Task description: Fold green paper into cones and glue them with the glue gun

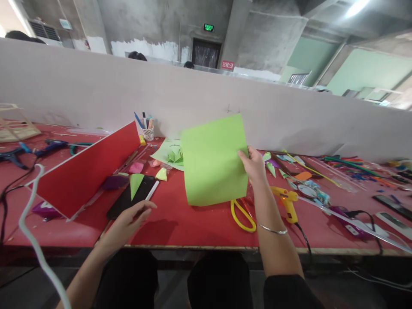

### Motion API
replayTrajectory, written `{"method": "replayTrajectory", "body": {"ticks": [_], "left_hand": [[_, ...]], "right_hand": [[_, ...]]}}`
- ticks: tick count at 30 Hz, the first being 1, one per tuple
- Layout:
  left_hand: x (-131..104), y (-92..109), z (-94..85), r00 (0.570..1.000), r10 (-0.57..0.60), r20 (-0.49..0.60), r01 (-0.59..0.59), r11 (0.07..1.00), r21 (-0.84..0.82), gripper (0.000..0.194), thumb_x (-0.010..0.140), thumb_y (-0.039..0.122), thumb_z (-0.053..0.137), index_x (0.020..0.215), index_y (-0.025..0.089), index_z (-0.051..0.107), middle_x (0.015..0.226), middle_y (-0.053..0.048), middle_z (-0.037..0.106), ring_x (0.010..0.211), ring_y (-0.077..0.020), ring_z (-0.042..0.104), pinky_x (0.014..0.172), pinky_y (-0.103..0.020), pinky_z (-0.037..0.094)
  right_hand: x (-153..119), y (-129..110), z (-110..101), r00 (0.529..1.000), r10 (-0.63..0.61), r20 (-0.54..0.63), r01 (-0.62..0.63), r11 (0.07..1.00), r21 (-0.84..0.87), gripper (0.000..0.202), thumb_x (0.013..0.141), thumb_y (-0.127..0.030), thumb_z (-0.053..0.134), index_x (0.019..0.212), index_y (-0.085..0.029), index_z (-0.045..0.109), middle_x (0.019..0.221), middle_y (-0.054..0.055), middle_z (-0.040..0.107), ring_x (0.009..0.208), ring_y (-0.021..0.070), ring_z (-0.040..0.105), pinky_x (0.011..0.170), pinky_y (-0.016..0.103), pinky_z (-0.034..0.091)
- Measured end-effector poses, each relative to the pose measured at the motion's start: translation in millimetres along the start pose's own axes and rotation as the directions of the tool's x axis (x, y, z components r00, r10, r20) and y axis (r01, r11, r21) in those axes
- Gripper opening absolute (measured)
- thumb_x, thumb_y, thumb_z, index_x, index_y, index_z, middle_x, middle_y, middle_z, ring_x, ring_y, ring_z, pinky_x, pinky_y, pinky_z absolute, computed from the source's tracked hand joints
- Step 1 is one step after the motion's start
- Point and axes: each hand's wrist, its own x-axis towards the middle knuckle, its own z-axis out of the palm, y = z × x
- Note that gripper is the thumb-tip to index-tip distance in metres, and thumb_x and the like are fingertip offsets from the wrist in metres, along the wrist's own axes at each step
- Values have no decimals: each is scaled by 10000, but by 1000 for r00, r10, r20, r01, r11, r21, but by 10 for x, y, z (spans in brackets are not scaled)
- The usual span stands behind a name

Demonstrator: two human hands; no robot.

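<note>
My right hand (253, 164) pinches the right edge of a green paper sheet (214, 161), held up above the red table (193, 231). My left hand (133, 217) hovers near the front of the table, its fingers apart with nothing between them. Just beyond it lie a black phone (124, 205), a green paper cone (135, 185) and a white pen (152, 191). Yellow-handled scissors (243, 219) rest below the sheet, their blades hidden. Behind the sheet, green paper pieces (174, 157) lie on a paler sheet (162, 150).
A red board (93, 171) leans at the left beside a white cable (30, 231). A pen cup (148, 132) stands by the partition (180, 94). To the right are a yellow glue gun (288, 201), a purple power strip (349, 223) and coloured sticks (350, 165).
</note>
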Motion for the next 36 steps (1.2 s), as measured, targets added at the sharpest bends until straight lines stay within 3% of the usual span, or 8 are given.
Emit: {"method": "replayTrajectory", "body": {"ticks": [6,9,13,21,23,27,31,36], "left_hand": [[68,-161,107,1000,-22,-13,21,999,-39,293,751,397,453,878,168,584,804,-43,626,730,-159,588,647,-225,475],[91,-208,150,1000,-4,8,4,999,-39,272,761,395,473,871,173,586,811,-41,637,743,-159,592,675,-233,477],[118,-224,235,997,15,73,-12,999,-42,258,797,378,449,847,170,592,780,-34,630,712,-150,577,659,-232,469],[229,-286,428,992,113,-59,-116,992,-49,179,795,308,464,842,182,583,834,-48,611,756,-152,563,703,-263,468],[242,-294,435,992,98,-81,-103,993,-55,179,788,312,475,846,184,585,845,-49,615,764,-152,565,711,-267,467],[232,-249,402,998,-18,-58,11,994,-106,212,768,372,508,793,177,588,748,-26,625,678,-135,562,646,-234,464],[226,-163,380,996,-70,-48,63,990,-127,254,759,403,493,706,170,578,526,25,541,511,-106,491,519,-192,419],[238,-163,404,984,-64,-168,26,975,-220,295,741,427,477,702,159,592,611,-19,605,633,-161,548,608,-246,467]], "right_hand": [[318,56,222,975,215,-51,-216,976,0,279,711,-300,534,904,-113,607,893,63,634,828,178,566,748,306,440],[417,120,319,967,233,-101,-233,972,9,300,714,-295,516,938,-114,599,924,70,629,861,183,560,786,318,429],[521,186,450,972,167,-164,-171,985,-13,356,735,-328,492,1002,-107,573,1012,105,602,979,220,535,872,364,398],[705,181,588,887,-141,-439,98,988,-118,464,853,-394,328,1194,-96,430,1219,171,452,1204,249,397,994,435,305],[619,76,610,898,-206,-388,175,978,-114,442,868,-384,306,1185,-106,437,1168,164,490,1156,234,444,968,413,342],[250,-177,661,929,-367,-41,364,929,-70,292,884,-318,328,1068,-204,523,996,83,605,925,175,567,832,339,443],[-234,-308,669,812,-532,239,534,843,61,227,865,-202,382,950,-235,590,926,40,642,896,159,575,802,323,450],[-899,-183,579,725,-481,493,443,874,202,303,795,-75,412,899,-267,622,1055,-3,636,980,152,560,912,360,398]]}}
